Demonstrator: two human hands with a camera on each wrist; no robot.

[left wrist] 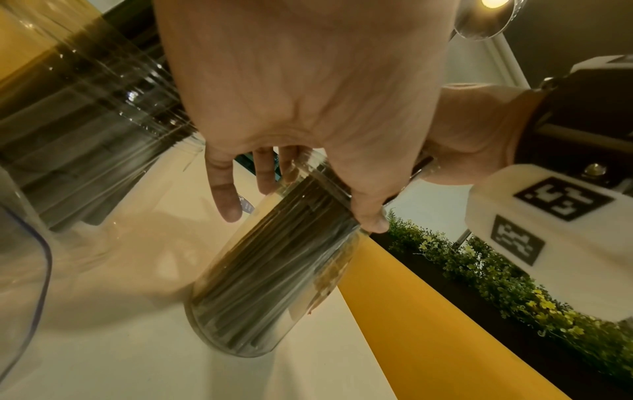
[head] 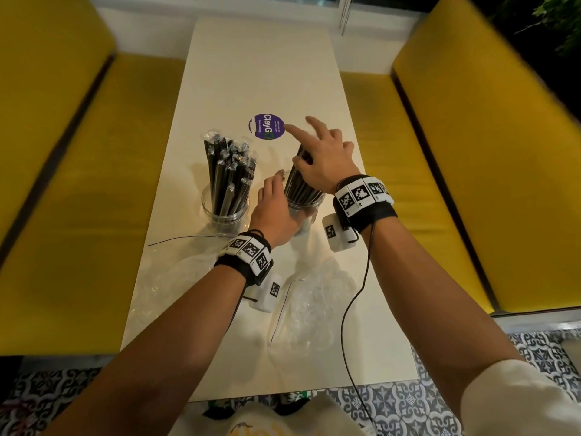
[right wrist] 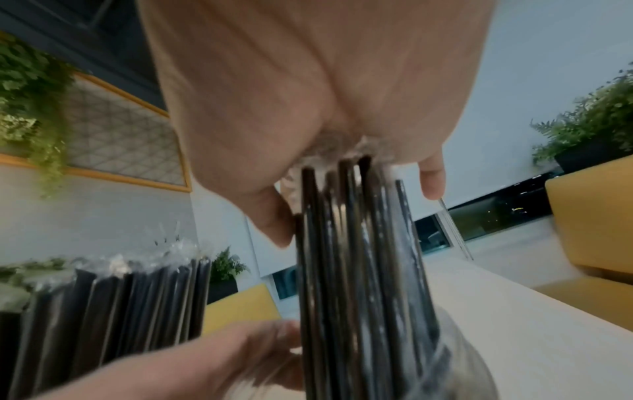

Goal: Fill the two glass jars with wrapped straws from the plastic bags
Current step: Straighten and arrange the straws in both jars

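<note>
Two glass jars stand on the white table [head: 251, 58]. The left jar [head: 224, 215] is packed with black wrapped straws [head: 229, 165] that stick up well above its rim. My left hand [head: 275, 209] grips the right jar [head: 305, 215] near its rim, thumb [left wrist: 371, 219] on one side and fingers [left wrist: 222, 189] on the other. This jar [left wrist: 274, 284] leans a little and holds a bundle of black wrapped straws [right wrist: 352, 257]. My right hand [head: 323, 152] rests its palm on the tops of that bundle, fingers spread and straight.
Two crumpled clear plastic bags [head: 314, 303] [head: 166, 278] lie flat on the table near me. A round purple sticker [head: 267, 126] sits beyond the jars. Yellow benches [head: 471, 152] flank the table on both sides. A black cable [head: 355, 303] hangs from my right wrist.
</note>
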